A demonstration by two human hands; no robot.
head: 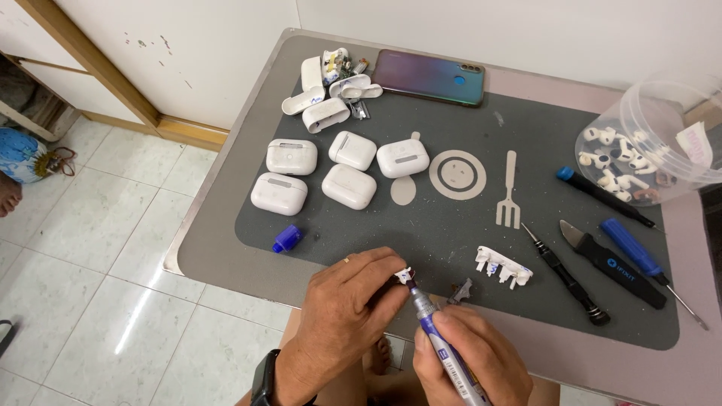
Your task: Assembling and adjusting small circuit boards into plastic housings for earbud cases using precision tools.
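Grey work mat (421,225) on tabletop (226,225), contents listed from the near edge outward. Left hand (342,312): clenched, pinching a small white part (404,276) at its fingertips. Right hand (470,357): wrapped around a blue-and-silver pen tool (436,334), tip meeting the part. Just beyond: blue cap (286,239), white plastic bracket (502,267), screwdrivers and a black pry tool (613,263). Mid-mat: five closed white earbud cases (342,171). Far edge: opened case shells (327,94), a phone (429,77) lying face down, clear tub (654,146) of earbuds at right.
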